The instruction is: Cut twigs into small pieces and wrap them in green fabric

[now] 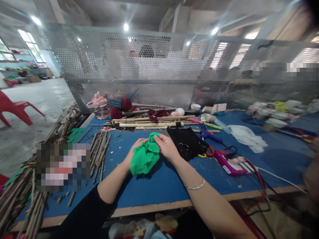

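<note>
A crumpled bright green cloth [145,158] is held above the blue table [154,189], near its front edge. My left hand [133,152] is closed on the cloth's left side, its fingers partly hidden behind the folds. At the cloth's upper right, my right hand [165,146] pinches a raised fold between thumb and fingers. Just right of my right hand lies a black cloth [186,142], with red- and yellow-handled scissors [210,151] at its lower right corner. Behind the hands, pale sticks [149,125] lie across the table.
Brown twigs [101,152] lie at left. A blue glue gun [209,134], a magenta device [230,163] with cables and a white cloth [248,137] are at right. Dark red yarn balls [126,104] and a clear jar [101,111] stand before a perforated metal screen [154,71].
</note>
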{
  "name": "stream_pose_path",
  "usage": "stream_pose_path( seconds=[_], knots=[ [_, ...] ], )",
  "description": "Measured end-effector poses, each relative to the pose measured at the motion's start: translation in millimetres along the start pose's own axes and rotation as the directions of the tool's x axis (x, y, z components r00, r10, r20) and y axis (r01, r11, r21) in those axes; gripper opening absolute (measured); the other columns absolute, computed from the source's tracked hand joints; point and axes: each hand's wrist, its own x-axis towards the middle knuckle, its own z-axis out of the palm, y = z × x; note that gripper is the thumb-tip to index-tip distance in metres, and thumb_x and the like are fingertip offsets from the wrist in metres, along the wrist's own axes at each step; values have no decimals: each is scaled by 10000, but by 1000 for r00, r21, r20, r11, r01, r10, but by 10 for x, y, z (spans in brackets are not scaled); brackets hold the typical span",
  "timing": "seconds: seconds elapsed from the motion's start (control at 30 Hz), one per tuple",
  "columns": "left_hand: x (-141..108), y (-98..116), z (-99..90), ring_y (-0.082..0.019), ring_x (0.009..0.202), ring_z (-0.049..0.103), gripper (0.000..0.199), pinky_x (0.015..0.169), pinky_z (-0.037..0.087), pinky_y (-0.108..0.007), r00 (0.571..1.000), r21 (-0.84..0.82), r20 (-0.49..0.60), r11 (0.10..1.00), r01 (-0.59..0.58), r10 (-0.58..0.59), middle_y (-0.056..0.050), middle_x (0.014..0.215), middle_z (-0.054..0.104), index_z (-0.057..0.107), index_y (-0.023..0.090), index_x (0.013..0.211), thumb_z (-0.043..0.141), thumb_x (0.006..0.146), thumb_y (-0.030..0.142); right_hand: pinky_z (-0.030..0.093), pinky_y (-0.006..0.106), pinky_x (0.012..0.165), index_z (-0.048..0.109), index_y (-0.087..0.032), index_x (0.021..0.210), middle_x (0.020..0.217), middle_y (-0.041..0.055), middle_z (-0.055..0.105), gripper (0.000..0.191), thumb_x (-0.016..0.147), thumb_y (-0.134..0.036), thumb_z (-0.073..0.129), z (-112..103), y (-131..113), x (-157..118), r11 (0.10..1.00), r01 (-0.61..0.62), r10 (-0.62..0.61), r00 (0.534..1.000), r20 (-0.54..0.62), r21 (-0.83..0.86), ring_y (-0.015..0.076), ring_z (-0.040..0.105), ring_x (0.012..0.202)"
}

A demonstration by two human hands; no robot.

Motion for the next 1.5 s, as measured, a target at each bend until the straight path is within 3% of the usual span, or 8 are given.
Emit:
stream_pose_path(
  seconds=[0.33, 0.47, 0.63, 0.8, 0.97, 1.17, 1.3, 1.5],
  knots=[
    [-61, -8, -2, -210, 1086, 469, 407, 1000, 335, -378, 999, 156, 31, 988, 17, -22, -46, 1132, 550, 570, 235, 1135, 571, 730, 276, 404, 284, 700, 571, -183, 645, 704, 58, 623, 346, 886, -371, 409, 312, -147, -242, 497, 571, -418, 817, 396, -653, 171, 552, 724],
    [-45, 8, 18, -228, 1067, 509, 375, 966, 378, -399, 996, -161, -24, 983, 86, -91, -64, 1093, 589, 559, 201, 1105, 559, 745, 308, 403, 333, 845, 608, -209, 886, 858, 50, 649, 264, 846, -436, 480, 220, -214, -285, 589, 643, -525, 765, 373, -490, 192, 572, 855],
    [-24, 147, -37, -244, 986, 587, 432, 886, 452, -407, 981, -477, 74, 858, 191, -177, -81, 1088, 620, 544, 197, 1137, 531, 754, 398, 436, 365, 850, 375, -211, 1260, 1195, 127, 505, 539, 826, -519, 461, 39, -70, -188, 879, 383, -428, 897, -113, -284, 219, 524, 1043],
    [5, 271, -49, -283, 1049, 565, 239, 866, 460, -405, 979, -562, 81, 803, 199, -186, -65, 1035, 656, 625, 230, 851, 601, 664, 376, 334, 418, 1001, 37, -201, 1419, 1434, 175, 221, 1110, 596, -518, 712, 73, 116, -89, 973, 127, -95, 981, 170, -191, 276, 306, 1293],
    [-18, 342, 22, -205, 795, 628, 234, 743, 504, -349, 950, -642, -135, 755, 134, -283, -58, 771, 652, 428, 205, 561, 550, 704, 343, 369, 367, 979, -24, -191, 1429, 1362, 135, 358, 1091, 642, -395, 703, 178, 133, -102, 999, 48, -39, 952, 303, -21, 218, 456, 1173],
    [-65, 323, 145, -129, 604, 584, 208, 619, 496, -270, 831, -609, -325, 772, 181, -451, 3, 704, 608, 517, 178, 826, 577, 701, 334, 473, 299, 812, -16, -212, 1430, 1308, 126, 420, 1108, 600, -282, 715, 226, 144, -44, 996, -89, 89, 956, 279, -12, 168, 574, 948],
    [28, 230, 265, -130, 747, 609, 143, 724, 491, -248, 791, -493, -431, 847, 197, -435, -7, 779, 623, 526, 174, 851, 540, 721, 231, 475, 313, 788, -18, -212, 1432, 1286, 122, 442, 1107, 572, -206, 680, 172, 117, -7, 970, 33, 24, 973, 229, -242, 165, 583, 878],
    [34, 115, 208, -172, 794, 612, 149, 759, 495, -305, 849, -128, -388, 933, 336, -359, -91, 858, 652, 584, 122, 843, 473, 777, 197, 301, 425, 1008, 231, -135, 1405, 1329, 154, 413, 942, 556, -163, 640, 121, 13, -31, 707, 439, -240, 887, 395, -555, 297, 404, 1180]
  ],
)
